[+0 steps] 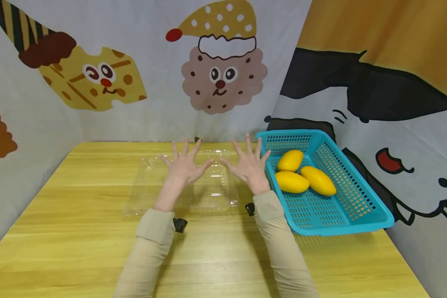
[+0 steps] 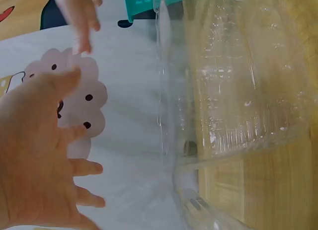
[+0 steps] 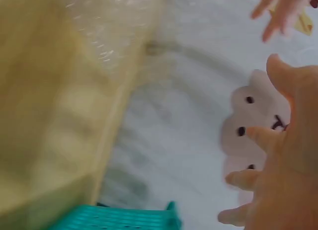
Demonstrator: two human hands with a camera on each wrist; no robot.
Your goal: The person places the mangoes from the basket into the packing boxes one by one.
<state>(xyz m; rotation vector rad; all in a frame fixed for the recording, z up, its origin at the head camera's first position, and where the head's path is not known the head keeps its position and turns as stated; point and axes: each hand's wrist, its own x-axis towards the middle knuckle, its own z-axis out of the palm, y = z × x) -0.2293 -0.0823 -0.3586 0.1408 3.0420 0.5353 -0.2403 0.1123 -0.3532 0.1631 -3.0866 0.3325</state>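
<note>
My left hand point(image 1: 183, 166) hovers with fingers spread over a clear plastic container point(image 1: 212, 194), holding nothing. To its right, my right hand point(image 1: 250, 167) is also spread wide and bare, between the container and a blue plastic basket point(image 1: 357, 229). Three yellow mangoes point(image 1: 291, 182) lie together in the left part of that basket. In the left wrist view the left hand point(image 2: 39, 155) is stretched out beside the see-through container point(image 2: 238, 91). The right wrist view has the right hand point(image 3: 283, 160) with its fingers apart, and a corner of the basket point(image 3: 119, 217) below.
A wooden table point(image 1: 70, 231) carries the container and the basket. Behind it hangs a white cloth point(image 1: 160, 74) printed with cartoon figures. The basket stands at the table's right edge, close to the printed cloth on that side.
</note>
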